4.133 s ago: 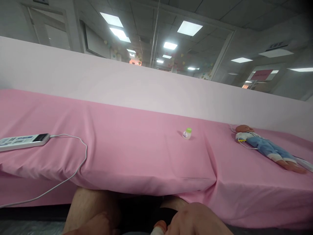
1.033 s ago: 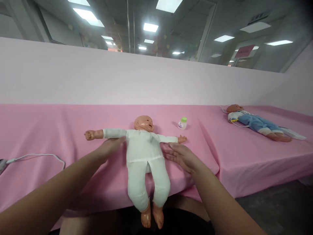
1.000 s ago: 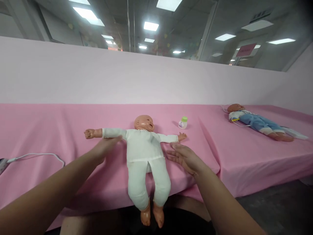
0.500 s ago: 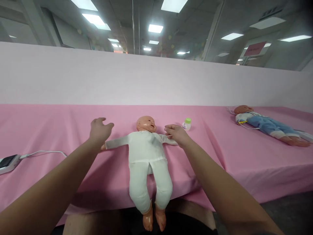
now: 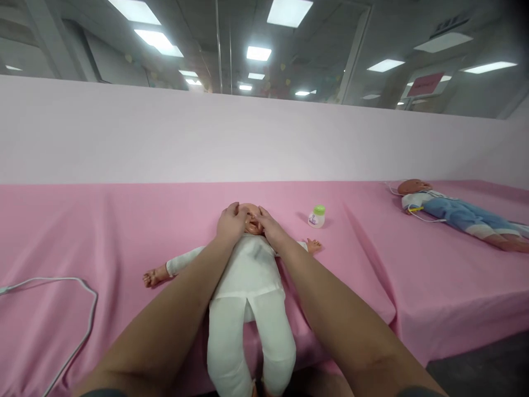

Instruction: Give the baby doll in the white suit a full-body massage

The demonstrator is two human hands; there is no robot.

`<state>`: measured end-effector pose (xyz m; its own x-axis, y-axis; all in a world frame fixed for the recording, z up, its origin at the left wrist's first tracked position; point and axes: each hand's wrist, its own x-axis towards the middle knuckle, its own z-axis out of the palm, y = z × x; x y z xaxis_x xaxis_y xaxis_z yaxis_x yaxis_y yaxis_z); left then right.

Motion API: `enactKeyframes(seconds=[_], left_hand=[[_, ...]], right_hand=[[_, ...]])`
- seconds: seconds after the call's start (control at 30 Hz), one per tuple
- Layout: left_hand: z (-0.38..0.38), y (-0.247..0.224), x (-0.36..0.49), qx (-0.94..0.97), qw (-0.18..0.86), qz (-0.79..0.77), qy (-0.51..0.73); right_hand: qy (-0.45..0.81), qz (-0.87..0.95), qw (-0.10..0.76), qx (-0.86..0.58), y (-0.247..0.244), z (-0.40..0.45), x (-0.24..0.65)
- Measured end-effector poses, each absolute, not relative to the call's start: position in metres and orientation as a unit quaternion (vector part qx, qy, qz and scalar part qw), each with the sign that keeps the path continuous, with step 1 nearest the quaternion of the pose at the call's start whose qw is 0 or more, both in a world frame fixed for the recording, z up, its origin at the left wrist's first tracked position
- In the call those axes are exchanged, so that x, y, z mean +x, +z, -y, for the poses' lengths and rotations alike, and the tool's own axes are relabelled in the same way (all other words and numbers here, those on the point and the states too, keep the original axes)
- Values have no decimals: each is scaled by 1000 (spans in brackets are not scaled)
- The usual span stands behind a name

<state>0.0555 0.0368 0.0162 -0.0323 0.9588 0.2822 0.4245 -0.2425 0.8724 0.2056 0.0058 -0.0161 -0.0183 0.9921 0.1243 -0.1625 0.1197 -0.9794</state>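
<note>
A baby doll (image 5: 248, 270) in a white top and white trousers lies face up on the pink cloth, its arms spread to both sides. My left hand (image 5: 232, 222) cups one side of the doll's head, thumb near the face. Against the other side of the head rests my right hand (image 5: 270, 226), its thumb also by the face. Between the two thumbs the doll's nose and mouth show. Most of my fingers are hidden behind the head. A small clear bottle with a green cap (image 5: 317, 216) stands to the right of the doll's head.
Pink cloth (image 5: 124, 220) covers the bench, which backs onto a white low wall (image 5: 165, 138) with glass above. Another doll in blue trousers (image 5: 458, 212) lies at the far right with thin tubes about it. A white cable (image 5: 91, 314) curves across the cloth at left.
Both hands have come inward from beside the doll's arms onto the sides of its head. The doll's face has turned from the right to upward. The white device at left has left the view.
</note>
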Motion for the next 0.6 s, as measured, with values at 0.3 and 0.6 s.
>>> enactKeyframes(seconds=[0.3, 0.6], left_hand=[[-36, -4, 49, 565, 392, -496, 530], [-29, 1, 49, 545, 410, -494, 539]], right_hand=[[532, 467, 588, -390, -12, 2, 204], [593, 400, 604, -351, -14, 4, 206]])
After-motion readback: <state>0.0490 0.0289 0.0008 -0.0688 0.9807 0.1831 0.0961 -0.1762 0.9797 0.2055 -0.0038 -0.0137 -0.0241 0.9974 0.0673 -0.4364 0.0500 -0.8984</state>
